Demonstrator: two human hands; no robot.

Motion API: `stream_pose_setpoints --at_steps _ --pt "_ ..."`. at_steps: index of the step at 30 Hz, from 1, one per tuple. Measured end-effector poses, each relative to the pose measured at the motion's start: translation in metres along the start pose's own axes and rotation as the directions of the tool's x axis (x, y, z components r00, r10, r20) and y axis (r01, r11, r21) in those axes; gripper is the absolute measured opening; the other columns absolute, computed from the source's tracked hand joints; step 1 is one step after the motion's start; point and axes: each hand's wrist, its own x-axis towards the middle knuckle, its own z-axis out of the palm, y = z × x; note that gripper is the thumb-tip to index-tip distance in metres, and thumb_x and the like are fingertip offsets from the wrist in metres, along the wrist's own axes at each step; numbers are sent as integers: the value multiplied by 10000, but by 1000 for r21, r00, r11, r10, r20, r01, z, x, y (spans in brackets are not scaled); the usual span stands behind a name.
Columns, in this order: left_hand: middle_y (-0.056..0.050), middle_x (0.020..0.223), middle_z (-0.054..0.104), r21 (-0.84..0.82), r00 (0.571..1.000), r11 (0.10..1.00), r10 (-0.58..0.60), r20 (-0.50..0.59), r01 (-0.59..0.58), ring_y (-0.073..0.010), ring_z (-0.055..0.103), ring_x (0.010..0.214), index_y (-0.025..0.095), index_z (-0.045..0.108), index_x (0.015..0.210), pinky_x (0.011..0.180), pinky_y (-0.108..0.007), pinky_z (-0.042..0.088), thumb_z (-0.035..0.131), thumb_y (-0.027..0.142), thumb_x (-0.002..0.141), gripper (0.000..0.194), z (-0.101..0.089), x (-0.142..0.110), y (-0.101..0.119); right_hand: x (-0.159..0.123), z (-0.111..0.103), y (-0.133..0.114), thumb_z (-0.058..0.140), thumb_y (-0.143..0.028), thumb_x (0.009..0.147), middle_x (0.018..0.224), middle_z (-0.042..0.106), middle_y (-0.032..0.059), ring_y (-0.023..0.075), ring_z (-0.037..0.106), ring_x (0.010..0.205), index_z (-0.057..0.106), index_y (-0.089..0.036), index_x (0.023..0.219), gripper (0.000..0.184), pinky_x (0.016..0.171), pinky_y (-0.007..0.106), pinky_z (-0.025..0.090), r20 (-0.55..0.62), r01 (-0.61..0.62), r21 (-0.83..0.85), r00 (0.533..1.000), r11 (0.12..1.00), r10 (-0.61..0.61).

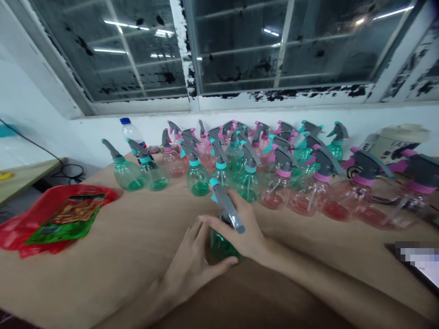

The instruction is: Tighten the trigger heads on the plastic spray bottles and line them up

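A green spray bottle (222,246) with a grey and teal trigger head stands upright on the table close to me. My right hand (245,228) is wrapped round its neck, just under the spray head, and hides most of the collar. Against the bottle's left side lies my left hand (195,256), its fingers curved round the body and its thumb across the front. Just behind are more spray bottles, among them a green one (198,180) and a pink one (276,189).
Several green and pink spray bottles line the back of the table (144,256) below the window. To the left lie a red plastic bag (113,194) and a snack packet (68,219). A blue-capped drink bottle (132,132) stands behind. A phone-like device (420,265) lies at right.
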Motion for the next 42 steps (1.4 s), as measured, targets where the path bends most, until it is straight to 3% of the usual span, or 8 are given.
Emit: stream_pose_setpoints --at_steps 4,8,12,16,20,25,34,42 --pt "-74 1177 510 6 998 1000 -24 -63 25 -270 517 1082 263 413 1220 905 -448 447 602 518 782 540 -17 -11 -31 8 21 1 689 -458 682 1230 530 116 244 467 1173 440 -180 1227 660 961 412 412 104 87 -34 991 996 -83" --pt "-78 1145 484 0 973 988 -154 -173 157 -253 540 1016 240 443 1206 834 -412 485 564 561 783 544 -33 -12 -76 8 31 8 654 -526 695 1302 482 98 238 444 1209 394 -209 1282 716 985 423 403 198 10 -61 980 998 2" --pt "-79 994 510 59 925 960 -248 -289 275 -264 560 936 188 534 1121 726 -379 512 570 640 712 611 -45 4 -119 15 34 16 614 -518 734 1165 582 105 216 596 998 506 -180 1178 568 836 360 505 194 -158 -131 964 979 182" --pt "-62 914 530 130 908 936 -273 -319 327 -251 575 881 184 569 1069 730 -363 501 619 624 670 596 -51 29 -150 37 37 25 580 -421 783 1028 654 115 205 656 805 539 -151 1156 463 805 369 505 141 -207 -199 961 958 237" --pt "-70 906 559 160 904 930 -265 -336 332 -258 579 883 164 570 1070 799 -383 470 662 574 663 585 -52 53 -171 61 45 35 559 -389 789 1128 619 168 216 667 702 496 -126 1239 524 666 369 526 95 -239 -257 958 936 271" --pt "-87 922 589 188 886 915 -268 -378 357 -264 595 882 143 509 1136 762 -372 479 690 551 658 654 -46 71 -185 77 58 44 558 -381 787 1286 514 199 240 676 777 393 -130 1331 621 640 354 532 64 -250 -301 958 920 281" --pt "-114 941 610 275 881 885 -248 -403 375 -331 570 951 156 528 1013 758 -419 471 656 549 711 512 -48 80 -175 100 77 55 547 -421 806 994 672 179 252 685 762 301 -72 1356 696 652 345 531 39 -297 -360 942 884 333" --pt "-143 1067 506 308 858 858 -249 -449 411 -362 527 1030 161 482 1159 831 -456 451 665 551 697 632 -42 82 -174 102 82 53 558 -389 811 971 652 200 271 673 819 427 -41 1229 560 687 350 510 23 -295 -453 939 841 342"
